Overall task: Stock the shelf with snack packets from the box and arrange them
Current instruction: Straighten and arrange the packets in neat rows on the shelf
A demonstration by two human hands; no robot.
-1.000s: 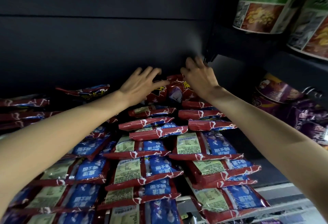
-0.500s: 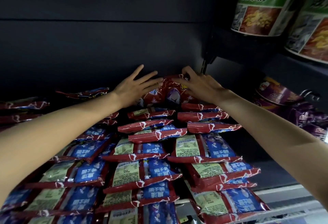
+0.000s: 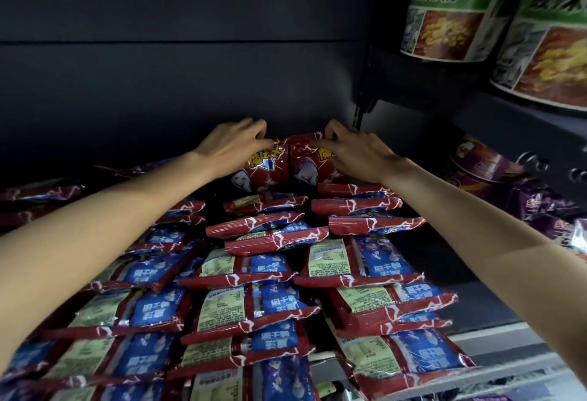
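The left hand (image 3: 233, 143) pinches the top edge of a red snack packet (image 3: 265, 168) that stands upright at the back of the shelf (image 3: 476, 302). The right hand (image 3: 355, 149) pinches the top edge of a second red packet (image 3: 306, 168) just beside it. The fingers of both hands are pressed together on the crinkled tops, and the two packets touch side by side, with their fronts facing out — each shows a pale face and yellow letters.

Both packets stand close to the dark back wall (image 3: 178, 83) of the shelf. In front of them many more flat packets (image 3: 263, 276) lie in rows that run to the front edge of the shelf. They are red with blue and pale green labels, and they overlap like roof tiles. More rows lie under the left arm.

At the right side of the shelf there are purple tubs (image 3: 486, 165) — they sit apart from the red packets, with a bare dark strip between. Up in the top right corner, on a higher shelf, stand big green noodle cups (image 3: 451, 10)
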